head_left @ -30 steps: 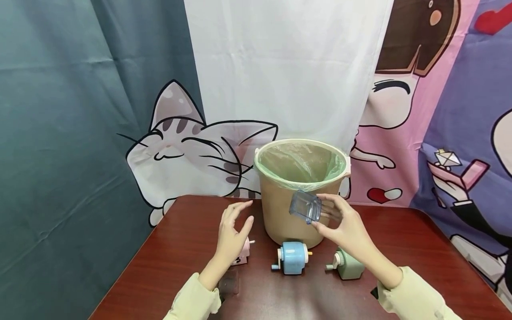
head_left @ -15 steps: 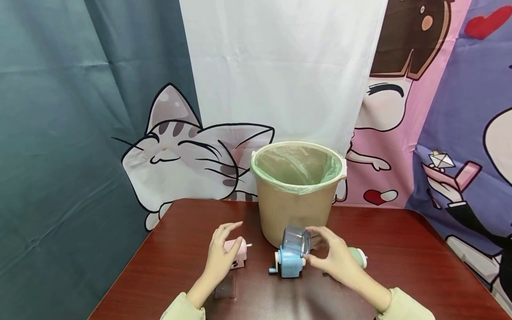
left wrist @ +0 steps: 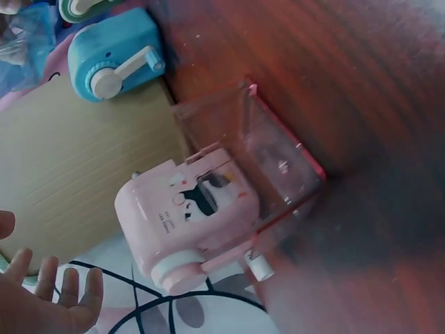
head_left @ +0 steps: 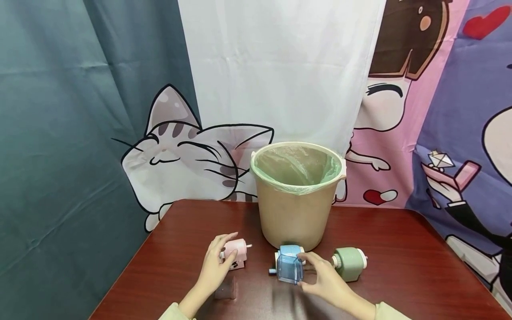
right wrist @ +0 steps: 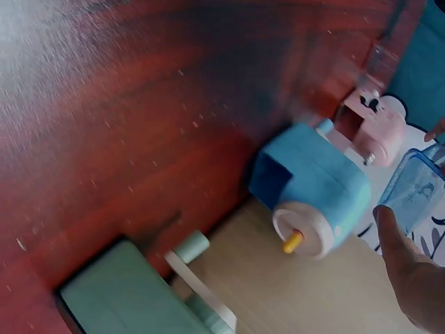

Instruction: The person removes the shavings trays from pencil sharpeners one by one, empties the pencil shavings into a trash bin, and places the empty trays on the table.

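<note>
My right hand (head_left: 326, 282) pinches a clear blue shavings drawer (head_left: 290, 269) by its edges. In the head view the drawer overlaps the front of a blue crank pencil sharpener (head_left: 291, 250). That sharpener's drawer slot (right wrist: 269, 182) gapes in the right wrist view. My left hand (head_left: 210, 267) is beside a pink pencil sharpener (head_left: 236, 250), fingers spread with nothing in them; they also show in the left wrist view. Near the left wrist a clear pinkish drawer (head_left: 226, 289) sits on the table, just in front of the pink sharpener.
A green crank sharpener (head_left: 350, 265) stands right of my right hand. Behind the sharpeners rises a beige bin (head_left: 298, 218) with a green liner bag (head_left: 296, 188). The reddish-brown table (head_left: 380, 231) ends at a printed cloth backdrop (head_left: 168, 178).
My right hand has brought the blue drawer down from before the bin to the front of the blue sharpener. My left hand has lowered slightly beside the pink sharpener.
</note>
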### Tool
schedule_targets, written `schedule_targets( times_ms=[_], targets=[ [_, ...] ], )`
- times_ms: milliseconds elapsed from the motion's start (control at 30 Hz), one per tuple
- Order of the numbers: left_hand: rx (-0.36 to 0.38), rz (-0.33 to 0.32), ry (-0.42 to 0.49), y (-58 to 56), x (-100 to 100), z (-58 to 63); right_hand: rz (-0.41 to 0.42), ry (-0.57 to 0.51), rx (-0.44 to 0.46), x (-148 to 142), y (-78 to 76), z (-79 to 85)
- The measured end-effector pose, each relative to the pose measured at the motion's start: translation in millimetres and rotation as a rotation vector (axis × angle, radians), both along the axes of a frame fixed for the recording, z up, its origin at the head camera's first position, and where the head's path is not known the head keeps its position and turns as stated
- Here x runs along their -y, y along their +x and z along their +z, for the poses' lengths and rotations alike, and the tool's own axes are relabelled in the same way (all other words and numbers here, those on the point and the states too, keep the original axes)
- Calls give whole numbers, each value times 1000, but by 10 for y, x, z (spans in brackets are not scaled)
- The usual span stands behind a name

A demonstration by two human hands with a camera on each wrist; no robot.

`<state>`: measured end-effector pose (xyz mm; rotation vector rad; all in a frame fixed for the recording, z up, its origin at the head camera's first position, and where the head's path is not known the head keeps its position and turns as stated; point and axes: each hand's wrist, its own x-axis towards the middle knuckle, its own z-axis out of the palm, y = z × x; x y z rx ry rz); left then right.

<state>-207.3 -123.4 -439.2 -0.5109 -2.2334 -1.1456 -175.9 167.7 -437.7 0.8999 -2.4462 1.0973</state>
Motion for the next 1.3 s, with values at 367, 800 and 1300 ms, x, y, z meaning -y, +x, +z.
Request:
schedule_targets(
  times_ms=[367,800,1300],
  targets=[
    [114,-59,102,89,-21,-97,25,181,164,-1,-28,-186],
    [46,-55,95,134,-79,-148,7,222,174,32,-49,-371],
    [9,-44,62,168,-73,-176,61,189,312,78,-89,-416]
  ],
)
